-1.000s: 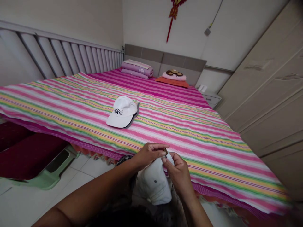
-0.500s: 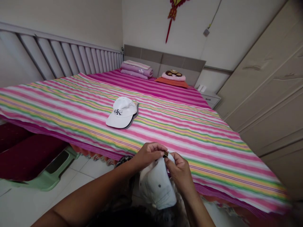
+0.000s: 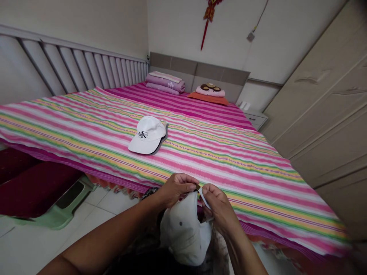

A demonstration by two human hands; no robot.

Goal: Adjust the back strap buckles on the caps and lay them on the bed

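Note:
A pale cap (image 3: 183,229) hangs below my two hands at the near edge of the bed, its back opening facing right. My left hand (image 3: 178,188) is closed, pinching the cap's strap by a small brass-coloured buckle (image 3: 197,187). My right hand (image 3: 216,200) is closed too, with thumb and fingers gripping the white strap end (image 3: 204,198) just right of the buckle. Whether the strap still passes through the buckle I cannot tell. Farther off, a white cap with black CK letters (image 3: 147,135) lies upright on the striped sheet, touched by neither hand.
The bed's striped sheet (image 3: 223,152) spreads in front of me. Folded purple bedding (image 3: 164,84) and a pink-and-orange pile (image 3: 210,93) lie near the headboard (image 3: 177,63). At left stands a green stool (image 3: 61,215) with a dark red top; a wardrobe (image 3: 321,103) is at right.
My right hand has drawn slightly right and down with the strap end, away from the buckle. The held cap has swung left and lower, and its back opening now shows.

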